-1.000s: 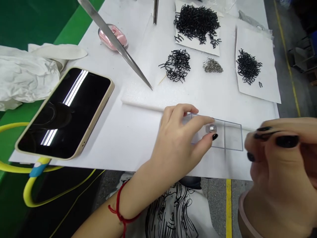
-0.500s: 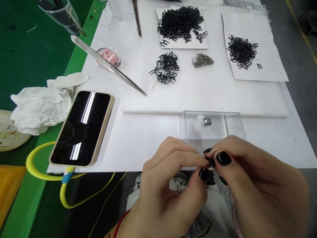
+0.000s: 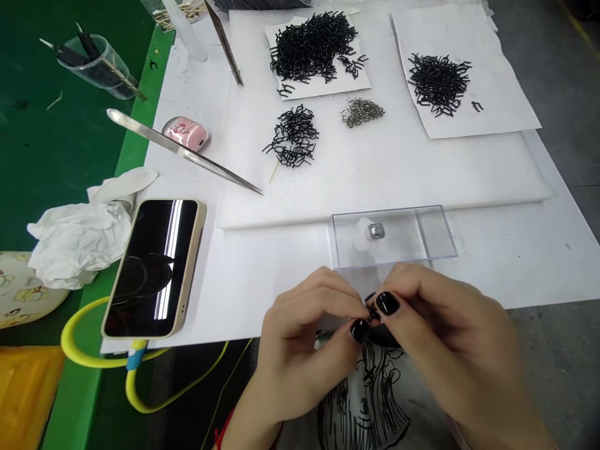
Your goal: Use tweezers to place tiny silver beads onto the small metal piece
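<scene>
My left hand (image 3: pixel 304 340) and my right hand (image 3: pixel 440 337) meet at the near table edge, fingertips pinched together on a tiny black part (image 3: pixel 374 316). Just beyond them lies a clear plastic block (image 3: pixel 412 240) with a small metal piece (image 3: pixel 376 231) on it. Farther back on the white foam sheet (image 3: pixel 398 169) sit piles of black clips (image 3: pixel 293 136), (image 3: pixel 313 47), (image 3: pixel 438 76) and a small heap of metal bits (image 3: pixel 362 112).
A phone (image 3: pixel 154 265) on a yellow cable (image 3: pixel 94 365) lies at the left, beside crumpled white cloth (image 3: pixel 77 240). Long tweezers (image 3: pixel 180 152), a pink case (image 3: pixel 185 133), a second pair of tweezers (image 3: pixel 224 42) and a clear cup of tools (image 3: pixel 96 65) stand behind.
My left hand left the clear block and joined my right hand at the table edge, both pinching a small part. The view has tilted upward, so the table things appear lower.
</scene>
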`<state>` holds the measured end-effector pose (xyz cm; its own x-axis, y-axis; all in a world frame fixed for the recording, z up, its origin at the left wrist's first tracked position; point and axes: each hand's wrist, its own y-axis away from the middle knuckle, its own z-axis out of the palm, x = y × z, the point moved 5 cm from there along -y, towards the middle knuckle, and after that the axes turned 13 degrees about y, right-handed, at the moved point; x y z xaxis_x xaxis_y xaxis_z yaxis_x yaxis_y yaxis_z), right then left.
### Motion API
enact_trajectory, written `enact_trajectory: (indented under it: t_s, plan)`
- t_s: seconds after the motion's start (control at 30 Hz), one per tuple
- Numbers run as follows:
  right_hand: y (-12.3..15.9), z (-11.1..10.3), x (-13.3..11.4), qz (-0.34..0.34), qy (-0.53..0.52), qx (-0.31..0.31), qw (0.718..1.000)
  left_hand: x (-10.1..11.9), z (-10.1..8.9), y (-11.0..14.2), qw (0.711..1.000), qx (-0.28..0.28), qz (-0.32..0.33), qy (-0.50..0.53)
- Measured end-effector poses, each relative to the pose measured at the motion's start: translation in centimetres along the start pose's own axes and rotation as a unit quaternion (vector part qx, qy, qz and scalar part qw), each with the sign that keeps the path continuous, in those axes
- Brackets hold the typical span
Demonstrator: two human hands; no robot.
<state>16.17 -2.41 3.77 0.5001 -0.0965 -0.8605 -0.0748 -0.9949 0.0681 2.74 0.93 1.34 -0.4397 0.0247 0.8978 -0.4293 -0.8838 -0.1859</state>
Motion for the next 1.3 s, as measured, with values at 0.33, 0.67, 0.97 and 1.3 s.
enact_trajectory:
  t_s: [0.33,0.67,0.97,1.3]
  plan:
    - [0.0,0.6,1.5,0.015,-0.074,-0.005,0.997,-0.4,-0.3,-0.2,0.999,-0.011,-0.029,-0.007]
    - [-0.1,0.8,1.6,-0.013,-0.043,0.025,0.999,-0.7,-0.4,-0.2,0.999,-0.007,-0.035,-0.006]
    - [0.2,0.4,1.1,-0.049,-0.008,0.04,0.998,-0.6,-0.4,-0.1,1.0,0.003,-0.029,-0.008]
    - [-0.3,0.5,0.9,-0.049,-0.028,0.024,0.998,-0.5,-0.6,-0.3,0.999,-0.012,-0.043,0.02]
